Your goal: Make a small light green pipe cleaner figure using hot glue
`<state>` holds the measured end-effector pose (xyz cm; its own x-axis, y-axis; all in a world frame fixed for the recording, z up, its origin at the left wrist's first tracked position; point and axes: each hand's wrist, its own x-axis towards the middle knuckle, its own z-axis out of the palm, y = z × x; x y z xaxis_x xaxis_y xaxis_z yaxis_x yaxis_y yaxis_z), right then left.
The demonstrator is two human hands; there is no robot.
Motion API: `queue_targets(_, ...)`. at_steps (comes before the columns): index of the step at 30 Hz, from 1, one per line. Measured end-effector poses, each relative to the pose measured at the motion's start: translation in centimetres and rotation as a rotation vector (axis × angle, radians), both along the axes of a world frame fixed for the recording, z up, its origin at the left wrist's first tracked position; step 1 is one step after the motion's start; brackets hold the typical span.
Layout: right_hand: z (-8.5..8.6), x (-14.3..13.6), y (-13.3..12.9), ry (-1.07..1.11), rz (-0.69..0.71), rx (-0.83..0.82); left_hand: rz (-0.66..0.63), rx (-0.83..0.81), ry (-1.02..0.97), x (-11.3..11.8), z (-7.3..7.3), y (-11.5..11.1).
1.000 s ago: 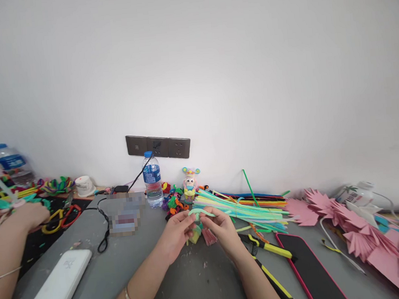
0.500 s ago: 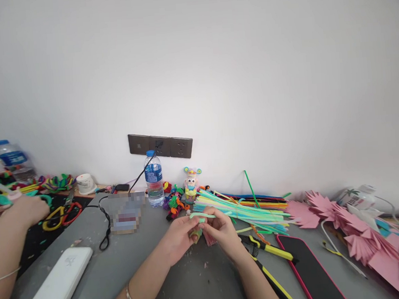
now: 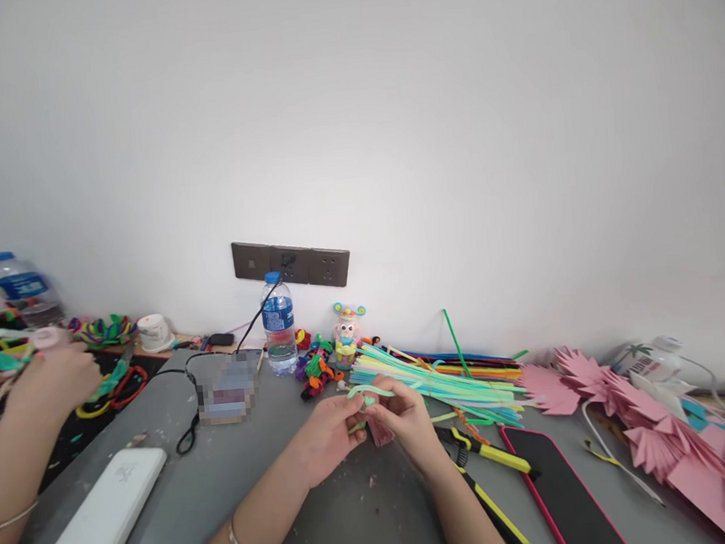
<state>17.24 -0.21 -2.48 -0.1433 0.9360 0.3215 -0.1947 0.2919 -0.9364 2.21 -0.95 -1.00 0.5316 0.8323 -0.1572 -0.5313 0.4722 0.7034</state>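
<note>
Near the middle of the grey table (image 3: pixel 359 526), my left hand (image 3: pixel 333 434) pinches one side of a pale green pipe cleaner (image 3: pixel 373 389). My right hand (image 3: pixel 401 414) has its fingers closed on the other side, and the strip arches between the two hands. A small pink piece (image 3: pixel 380 432) shows just below, between the hands; whether it is held I cannot tell. Behind my right hand lies a bundle of pale green, blue and yellow pipe cleaners (image 3: pixel 455 387). A small figure with round eyes (image 3: pixel 346 334) stands behind the hands.
Yellow-black pliers (image 3: pixel 493 455) and a pink-edged phone (image 3: pixel 565 491) lie at right, beside folded pink paper (image 3: pixel 654 416). A water bottle (image 3: pixel 279 326) stands behind a phone (image 3: pixel 230 389). At left are a white power bank (image 3: pixel 98 524) and another person's hands (image 3: pixel 58 379).
My hands have barely moved; the green strip between them has shifted slightly. At left, the other person's hand and the light pink item in it have moved.
</note>
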Motion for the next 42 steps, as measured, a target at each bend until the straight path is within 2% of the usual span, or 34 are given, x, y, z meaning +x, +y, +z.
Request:
queue_targets(6, 0.4, 0.0, 0.0, -0.018, -0.039, 0.063, -0.001, 0.042, 0.013, 0.0, 0.3, 0.0)
queue_targets(12, 0.1, 0.2, -0.1, -0.044, 0.005, -0.008, -0.01, 0.099, 0.058, 0.1, 0.1, 0.1)
queue_targets(23, 0.5, 0.2, -0.2, -0.015, 0.047, -0.065, -0.017, 0.144, 0.083, 0.1, 1.0, -0.1)
queue_targets(26, 0.6, 0.2, -0.2, 0.07, 0.071, -0.088, 0.001, 0.123, 0.075, 0.0, 1.0, 0.1)
queue_targets(32, 0.5, -0.1, 0.0, 0.279, 0.024, -0.202, 0.028, 0.112, 0.117, -0.1, 0.1, 0.5)
queue_targets(37, 1.3, 0.3, 0.0, 0.52, 0.045, -0.229, 0.044, 0.075, 0.133, -0.1, -0.4, 0.7)
queue_targets(42, 1.9, 0.5, 0.0, 0.504, 0.15, -0.157, 0.112, 0.072, 0.154, -0.2, -0.1, 0.7)
